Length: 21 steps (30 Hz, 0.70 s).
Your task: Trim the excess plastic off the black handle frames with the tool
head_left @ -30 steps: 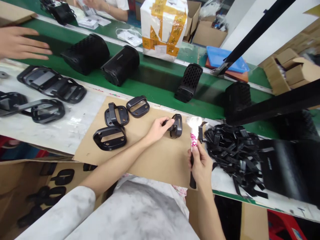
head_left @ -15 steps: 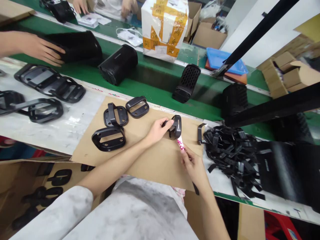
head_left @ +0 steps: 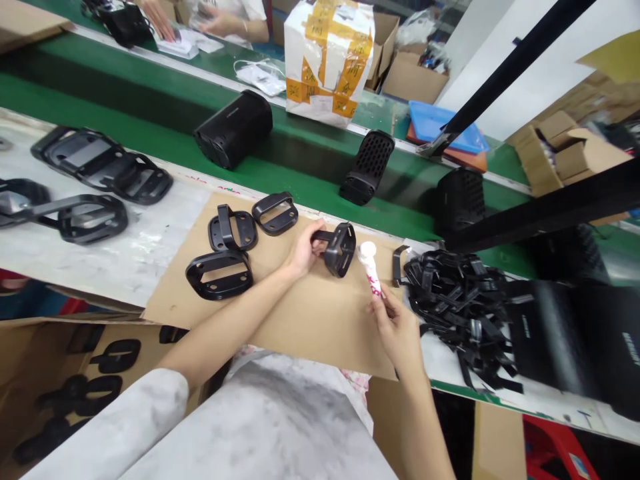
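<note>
My left hand (head_left: 301, 251) grips a small black plastic frame part (head_left: 338, 249), tipped on its side just above a brown cardboard sheet (head_left: 310, 313). My right hand (head_left: 395, 327) holds a thin white tube with pink print (head_left: 371, 268), its tip pointing up close to the right side of the frame part. Three more black frame parts (head_left: 235, 247) lie on the cardboard to the left of my left hand. A heap of black plastic strips (head_left: 460, 300) lies just right of my right hand.
A green conveyor belt (head_left: 300, 173) carries black speaker housings (head_left: 234, 128) and grille pieces (head_left: 365, 165). Larger black frames (head_left: 100, 163) lie on the white bench at left. A taped white box (head_left: 327, 57) and another person's hands are behind the belt. A carton of black parts (head_left: 75, 373) sits lower left.
My left hand has turned the frame part onto its side. The tube in my right hand has drawn back slightly to the right. The other person's hand and one housing have left the belt at far left.
</note>
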{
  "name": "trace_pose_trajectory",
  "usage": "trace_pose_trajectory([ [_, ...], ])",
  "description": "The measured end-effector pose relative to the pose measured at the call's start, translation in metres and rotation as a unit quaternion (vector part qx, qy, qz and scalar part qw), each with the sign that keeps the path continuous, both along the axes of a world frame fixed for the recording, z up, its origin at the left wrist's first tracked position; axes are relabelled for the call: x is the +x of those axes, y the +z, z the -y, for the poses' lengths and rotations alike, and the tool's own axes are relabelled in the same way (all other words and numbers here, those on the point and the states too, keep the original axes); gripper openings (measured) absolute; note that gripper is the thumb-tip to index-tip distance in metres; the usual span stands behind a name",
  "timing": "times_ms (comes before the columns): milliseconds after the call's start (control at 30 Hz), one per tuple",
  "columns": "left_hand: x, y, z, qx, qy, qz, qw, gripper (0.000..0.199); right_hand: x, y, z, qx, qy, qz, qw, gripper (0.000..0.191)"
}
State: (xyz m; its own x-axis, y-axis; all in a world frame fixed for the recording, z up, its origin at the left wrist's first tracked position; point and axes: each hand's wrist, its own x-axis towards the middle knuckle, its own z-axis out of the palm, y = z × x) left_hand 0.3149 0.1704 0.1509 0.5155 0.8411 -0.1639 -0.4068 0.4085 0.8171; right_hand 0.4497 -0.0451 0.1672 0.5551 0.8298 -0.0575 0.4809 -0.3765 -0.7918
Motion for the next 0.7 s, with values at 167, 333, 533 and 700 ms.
trace_pose_trajectory([
  [167,-0.01,0.013,-0.007,-0.08,-0.024,0.05,0.995,0.063,-0.006,-0.005,-0.013,-0.007,0.034,0.076,0.997,0.045],
  [333,-0.015,0.03,-0.003,-0.088,-0.022,0.047,0.995,0.054,-0.013,-0.003,-0.013,0.025,0.031,0.134,0.99,0.04],
  [533,-0.017,0.032,0.001,-0.146,-0.041,0.012,0.988,0.04,-0.042,0.011,-0.023,0.101,0.05,-0.121,0.986,0.047],
  [700,-0.02,0.026,0.003,-0.101,-0.069,0.025,0.992,0.03,-0.067,0.016,-0.045,0.121,0.072,-0.234,0.962,0.05],
])
